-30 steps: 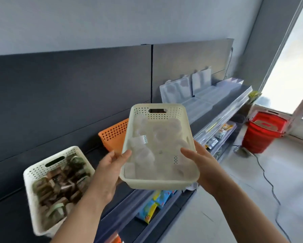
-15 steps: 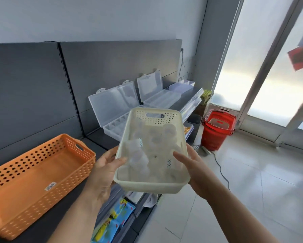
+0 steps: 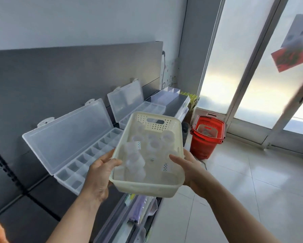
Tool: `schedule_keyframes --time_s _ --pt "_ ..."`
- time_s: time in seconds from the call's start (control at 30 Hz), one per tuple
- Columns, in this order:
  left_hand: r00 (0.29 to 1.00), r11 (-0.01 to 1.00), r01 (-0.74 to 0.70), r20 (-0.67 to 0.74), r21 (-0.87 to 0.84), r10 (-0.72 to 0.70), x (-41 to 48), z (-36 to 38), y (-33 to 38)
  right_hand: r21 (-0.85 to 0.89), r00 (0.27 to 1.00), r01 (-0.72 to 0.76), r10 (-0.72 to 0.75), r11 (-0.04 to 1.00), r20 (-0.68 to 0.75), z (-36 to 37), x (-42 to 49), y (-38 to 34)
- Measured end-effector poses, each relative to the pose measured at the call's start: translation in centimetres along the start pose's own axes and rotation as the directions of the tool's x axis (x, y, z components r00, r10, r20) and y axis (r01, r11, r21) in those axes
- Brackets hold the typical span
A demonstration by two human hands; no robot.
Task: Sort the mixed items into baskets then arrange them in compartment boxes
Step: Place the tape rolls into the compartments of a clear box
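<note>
1. Both hands carry one load: the left hand (image 3: 101, 174) grips the left long side of the cream basket (image 3: 143, 188), thumb hooked over the rim. The right hand (image 3: 191, 171) grips the right side the same way.
2. That basket hangs in the air in front of the shelf (image 3: 41, 199), tilted a little, just beside the near end of the closest compartment box (image 3: 87, 155).
3. Inside it lie small translucent pots (image 3: 136, 165), all of one kind as far as I can tell. They overlap and blur, so I judge about ten but cannot count them exactly.
4. Two compartment boxes stand open on the shelf, lids leaning back; the second box (image 3: 152, 109) is farther along. Beyond it sits a third clear divided container (image 3: 168, 95).
5. Sorting looks finished for this basket. Arranging looks not yet started, since the compartments in view seem empty.
6. Farther out, one red shopping basket (image 3: 205, 137) stands on the floor.
</note>
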State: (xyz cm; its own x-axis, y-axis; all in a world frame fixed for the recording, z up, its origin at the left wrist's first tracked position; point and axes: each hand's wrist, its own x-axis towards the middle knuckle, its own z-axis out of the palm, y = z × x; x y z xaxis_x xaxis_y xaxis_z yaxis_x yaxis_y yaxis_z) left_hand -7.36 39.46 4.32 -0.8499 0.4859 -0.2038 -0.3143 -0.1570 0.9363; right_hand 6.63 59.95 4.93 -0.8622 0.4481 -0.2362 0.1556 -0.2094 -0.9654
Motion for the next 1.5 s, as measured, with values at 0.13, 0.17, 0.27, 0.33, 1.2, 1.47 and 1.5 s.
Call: schedule_keyframes --time_s 0.13,0.17,0.27,0.33,1.2,1.47,1.5 --pt "1.000 1.000 0.014 0.012 0.001 -0.014 6.8 2.1 1.2 -0.001 0.999 -0.033 0.033 0.999 -0.029 -2.8 6.3 -2.3" --pt "1.000 1.000 0.018 0.012 0.017 -0.018 8.3 2.7 1.5 -0.006 0.999 -0.042 0.042 0.999 -0.033 -3.5 7.8 -2.8" --pt "0.999 0.999 0.029 0.027 0.044 -0.030 12.6 4.3 1.9 -0.020 0.996 -0.086 0.086 0.996 -0.040 -5.6 12.3 -3.9" --pt "0.998 0.996 0.034 0.057 0.078 -0.038 15.7 5.3 1.9 -0.032 0.994 -0.104 0.102 0.994 -0.045 -7.0 15.3 -4.2" --pt "0.842 0.999 -0.023 -0.537 0.047 0.045 35.2 20.0 -0.8 -0.194 0.963 -0.010 0.062 0.981 0.263 -17.6 48.0 -10.9" --pt "0.792 0.982 0.109 -0.611 0.157 0.010 37.6 16.0 0.8 -0.389 0.953 0.051 0.071 0.920 0.294 -17.0 54.7 -12.0" --pt "0.788 0.977 0.112 -0.615 0.179 0.022 37.9 15.8 0.9 -0.404 0.950 0.058 0.073 0.913 0.302 -16.8 55.2 -11.9"
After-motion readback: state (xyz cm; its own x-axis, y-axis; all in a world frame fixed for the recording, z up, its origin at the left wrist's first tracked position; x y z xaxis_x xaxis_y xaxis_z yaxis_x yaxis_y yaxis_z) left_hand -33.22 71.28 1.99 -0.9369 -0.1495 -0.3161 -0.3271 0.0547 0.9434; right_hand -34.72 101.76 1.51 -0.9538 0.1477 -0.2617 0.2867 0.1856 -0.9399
